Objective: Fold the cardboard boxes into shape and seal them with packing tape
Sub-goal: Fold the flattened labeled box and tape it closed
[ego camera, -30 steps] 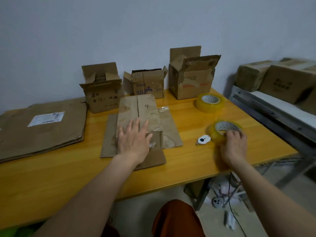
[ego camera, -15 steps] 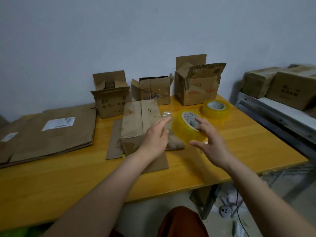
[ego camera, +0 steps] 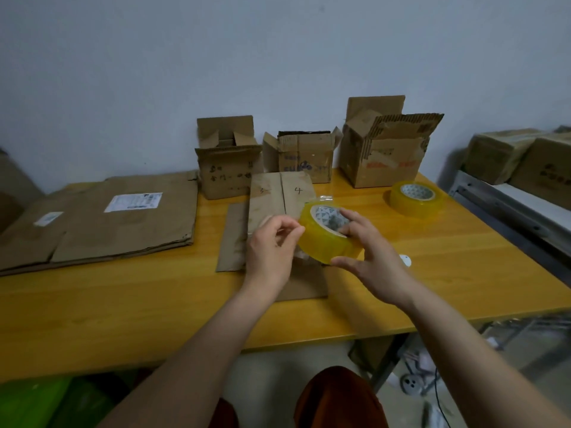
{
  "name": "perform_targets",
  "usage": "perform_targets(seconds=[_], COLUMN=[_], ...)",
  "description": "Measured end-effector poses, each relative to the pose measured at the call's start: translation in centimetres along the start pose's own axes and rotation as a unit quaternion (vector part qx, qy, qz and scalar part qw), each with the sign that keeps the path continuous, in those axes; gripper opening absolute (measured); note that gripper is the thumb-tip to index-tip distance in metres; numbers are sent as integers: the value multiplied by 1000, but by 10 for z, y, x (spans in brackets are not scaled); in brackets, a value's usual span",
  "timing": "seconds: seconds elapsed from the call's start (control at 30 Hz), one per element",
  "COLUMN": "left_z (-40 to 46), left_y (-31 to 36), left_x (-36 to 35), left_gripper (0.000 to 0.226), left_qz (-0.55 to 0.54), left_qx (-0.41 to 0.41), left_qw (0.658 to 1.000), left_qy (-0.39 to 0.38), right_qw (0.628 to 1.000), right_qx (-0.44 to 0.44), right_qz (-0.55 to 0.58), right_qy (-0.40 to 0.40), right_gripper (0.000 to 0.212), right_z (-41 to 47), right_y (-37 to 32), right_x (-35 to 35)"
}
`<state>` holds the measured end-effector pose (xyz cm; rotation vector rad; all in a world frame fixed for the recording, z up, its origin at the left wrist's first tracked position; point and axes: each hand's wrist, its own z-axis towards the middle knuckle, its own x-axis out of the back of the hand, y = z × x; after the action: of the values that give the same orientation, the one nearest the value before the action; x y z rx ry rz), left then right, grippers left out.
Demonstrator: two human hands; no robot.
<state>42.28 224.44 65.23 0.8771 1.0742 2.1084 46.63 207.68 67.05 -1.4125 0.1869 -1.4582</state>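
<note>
While right hand [ego camera: 375,267] holds tape roll [ego camera: 324,239], left hand [ego camera: 270,251] pinches edge.

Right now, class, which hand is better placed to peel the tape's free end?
Left. The left hand has pinched fingertips at the held tape roll's rim, while the right hand is occupied gripping that roll.

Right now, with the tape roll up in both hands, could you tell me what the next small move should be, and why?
Probably peel the tape's free end loose. The right hand grips the tape roll above the folded box, and the left hand pinches at the roll's edge, seemingly at the end of the tape. The box's middle seam looks untaped, so a strip would be needed before sealing.
</note>
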Motion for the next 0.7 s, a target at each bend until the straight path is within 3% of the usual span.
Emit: perform_targets(seconds=[0.1, 0.2, 0.27, 0.33, 0.4, 0.47, 0.53, 0.63, 0.7], left_z=[-6, -2, 1, -1, -4, -5, -3, -1, -1], left_y=[6, 7, 6, 10, 16, 15, 10, 1, -3], left_x=[5, 15, 20, 19, 15, 13, 19, 39, 46], left_gripper=[5, 11, 13, 10, 10, 11, 10, 13, 14], left_qz=[25, 17, -64, -190, -280, -278, -175, -44, -34], left_qx=[-66, -2, 111, 216, 271, 280, 251, 213, 220], left_qw=[995, 995, 987, 955, 920, 918, 949, 966, 968], left_qy=[63, 103, 97, 70, 41, 45, 77, 138, 119], right_qw=[997, 984, 988, 972, 926, 891, 907, 935, 933], right_qx=[34, 95, 94, 38, -15, -41, -56, -90, -113], right_qz=[-67, -147, -35, 149, 333, 425, 384, 248, 207], right_qy=[-33, 7, 114, 180, 178, 155, 166, 237, 271], right_gripper=[49, 81, 84, 74, 58, 44, 32, 49, 55], right_z=[-1, 0, 3, 9, 13, 14, 14, 18, 18], right_y=[-4, -3, -3, -4, -8, -8, -4, 16, 29], right_x=[-2, -8, -12, -18, -31, -43, -43, -23, -16])
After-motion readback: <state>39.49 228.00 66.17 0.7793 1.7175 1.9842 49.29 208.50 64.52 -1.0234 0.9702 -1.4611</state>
